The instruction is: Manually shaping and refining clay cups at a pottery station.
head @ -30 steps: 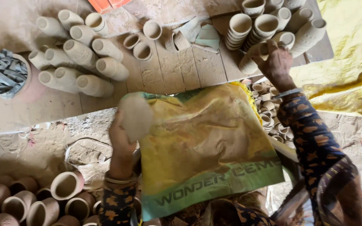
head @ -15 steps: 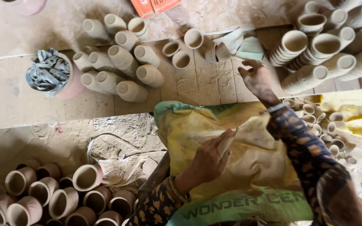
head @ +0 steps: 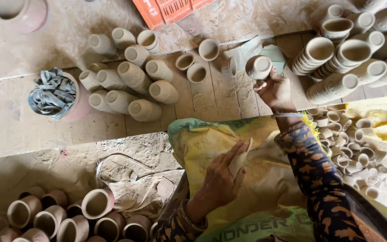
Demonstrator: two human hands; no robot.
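Observation:
My right hand [head: 276, 92] is raised over the wooden boards and grips a small unfired clay cup [head: 259, 67], its mouth turned toward me. My left hand [head: 222, 177] rests lower down on the yellow sack [head: 211, 143] spread across my lap, pinching a pale folded scrap of cloth or paper [head: 239, 159] between thumb and fingers. A patterned dark sleeve covers my right forearm, with a bangle at the wrist.
Stacked pale clay cups lie on their sides on the boards at left [head: 131, 80] and at upper right [head: 346, 58]. A pot of grey rags [head: 54, 94] stands at the left. Darker cups [head: 54, 217] crowd the lower left, tiny cups [head: 350, 143] the right. An orange crate [head: 171, 11] sits at the top.
My right hand reached to the boards and has picked up a clay cup. My left hand dropped from chest height onto the sack, still holding the pale scrap.

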